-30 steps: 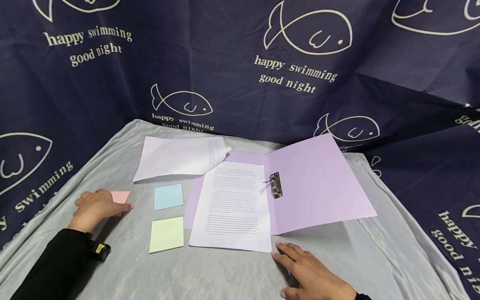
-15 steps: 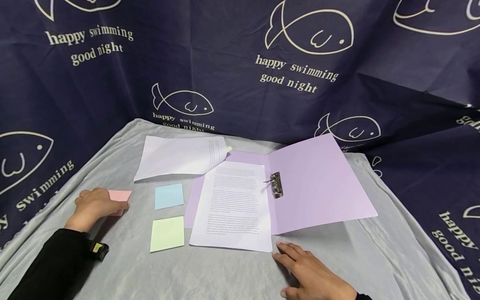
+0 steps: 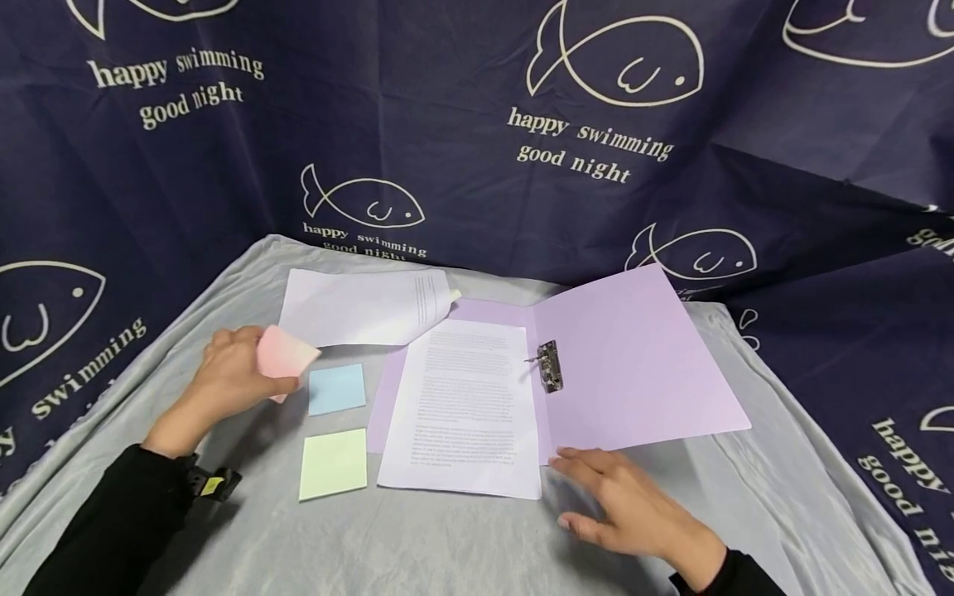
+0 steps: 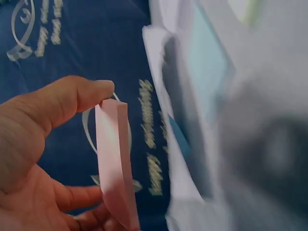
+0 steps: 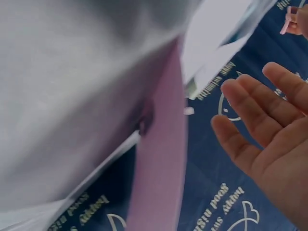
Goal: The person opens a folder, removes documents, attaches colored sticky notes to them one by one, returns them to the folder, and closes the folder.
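Note:
My left hand (image 3: pixel 234 372) pinches a pink sticky note pad (image 4: pixel 113 159) between thumb and fingers, raised above the cloth. In the head view the pad tilts just left of a blue sticky note pad (image 3: pixel 337 389). My right hand (image 3: pixel 633 505) is open with nothing in it, its fingertips by the lower edge of an open purple folder (image 3: pixel 641 356). Printed sheets (image 3: pixel 465 414) lie on the folder's left side. One upper sheet (image 3: pixel 350 306) is turned over to the left, with a small pale yellow-green tab (image 3: pixel 455 295) at its edge.
A light green sticky note pad (image 3: pixel 333 465) lies below the blue one. The folder's metal clip (image 3: pixel 550 367) stands up near its spine. A grey cloth (image 3: pixel 432 546) covers the table, and a navy curtain (image 3: pixel 462 108) with fish prints hangs behind it.
My left hand has picked the pink sticky note pad up off the cloth and moved it right and away from me. My right hand has lifted and shifted slightly forward toward the folder.

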